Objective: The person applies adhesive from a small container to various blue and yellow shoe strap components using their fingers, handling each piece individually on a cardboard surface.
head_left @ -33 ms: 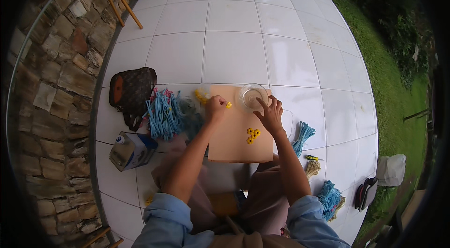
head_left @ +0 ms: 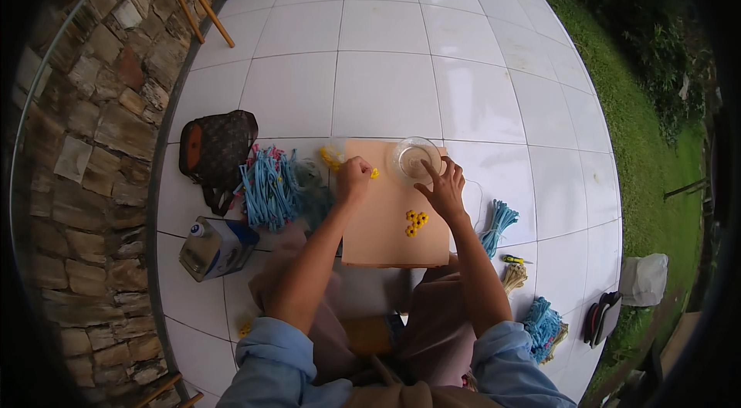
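Note:
My left hand (head_left: 355, 175) pinches a small yellow flower (head_left: 374, 173) above the left part of a tan board (head_left: 374, 230). At the board's far right corner stands a clear round bowl (head_left: 401, 153). My right hand (head_left: 446, 190) is at the bowl's near right rim, fingers apart, with nothing seen in it; whether the fingertips touch the glass I cannot tell. A small cluster of yellow flowers with dark centres (head_left: 417, 220) lies on the board, nearer to me. Just left of the board is a clear bag with yellow pieces (head_left: 332, 157).
Bundled blue stems (head_left: 268, 188), a brown bag (head_left: 218, 149) and a metal can (head_left: 218, 248) stand to the left. On the right lie a blue bundle (head_left: 500, 226), a yellow-green cutter (head_left: 515, 259), pale stems (head_left: 514, 277), more blue bundles (head_left: 543, 321) and a dark wallet (head_left: 602, 319).

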Motion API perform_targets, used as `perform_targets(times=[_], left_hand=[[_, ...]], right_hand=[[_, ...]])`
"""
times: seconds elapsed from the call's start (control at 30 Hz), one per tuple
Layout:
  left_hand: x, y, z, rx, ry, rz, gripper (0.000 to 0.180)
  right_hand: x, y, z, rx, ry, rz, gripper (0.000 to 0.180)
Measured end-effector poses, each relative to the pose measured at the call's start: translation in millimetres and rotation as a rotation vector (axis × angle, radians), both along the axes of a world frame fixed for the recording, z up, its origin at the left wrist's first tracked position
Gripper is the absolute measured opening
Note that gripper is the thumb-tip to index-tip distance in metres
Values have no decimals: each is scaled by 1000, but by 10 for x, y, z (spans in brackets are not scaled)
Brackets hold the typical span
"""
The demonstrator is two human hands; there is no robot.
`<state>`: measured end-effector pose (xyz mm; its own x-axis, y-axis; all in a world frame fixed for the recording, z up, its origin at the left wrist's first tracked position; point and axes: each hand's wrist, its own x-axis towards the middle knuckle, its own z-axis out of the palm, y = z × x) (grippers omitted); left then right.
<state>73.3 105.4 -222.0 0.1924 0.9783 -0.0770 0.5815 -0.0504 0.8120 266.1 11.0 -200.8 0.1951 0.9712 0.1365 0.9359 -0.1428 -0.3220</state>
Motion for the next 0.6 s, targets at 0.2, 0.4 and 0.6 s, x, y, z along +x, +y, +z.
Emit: perform_targets(times=[0.2, 0.4, 0.6], left_hand=[[-82, 13, -57, 167, 208, 20, 13], [155, -229, 234, 128, 314, -178, 14], [327, -739, 114, 85, 317, -484, 24]], right_hand=[[-56, 20, -43, 4, -105, 20, 55], [-54, -8, -51, 17, -124, 21, 50], [-62, -3, -34, 6, -76, 6, 49]])
